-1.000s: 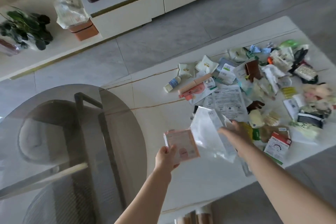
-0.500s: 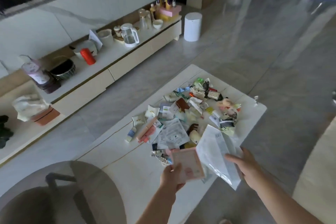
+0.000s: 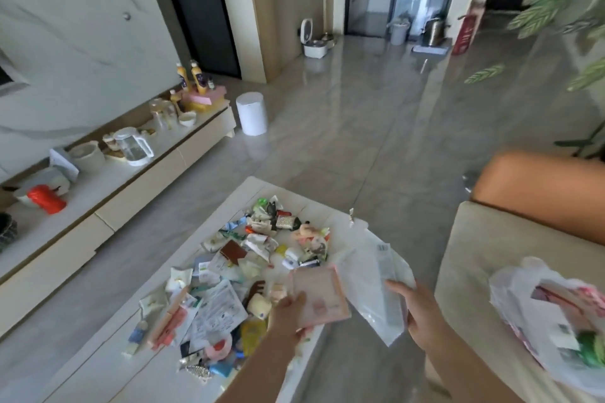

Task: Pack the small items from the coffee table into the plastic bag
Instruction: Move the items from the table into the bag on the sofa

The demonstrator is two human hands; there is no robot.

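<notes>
Hands grip packets: left (image 3: 289,312) a pink sachet (image 3: 322,296), right (image 3: 415,311) a white pouch (image 3: 371,285) (both above the coffee table (image 3: 108,366)).

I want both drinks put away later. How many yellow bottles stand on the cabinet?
2: side by side at the cabinet's far end, one bottle left of the other, behind a pink box. Others may be hidden.

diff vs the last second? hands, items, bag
The view swung up and right, so a white plastic bag already holding items on the beige sofa came into frame. Both hands moved right, off the pile toward it. No change in grip: left hand holds the pink square packet, right hand the clear plastic pouch. The pile on the white coffee table looks unchanged.
</notes>
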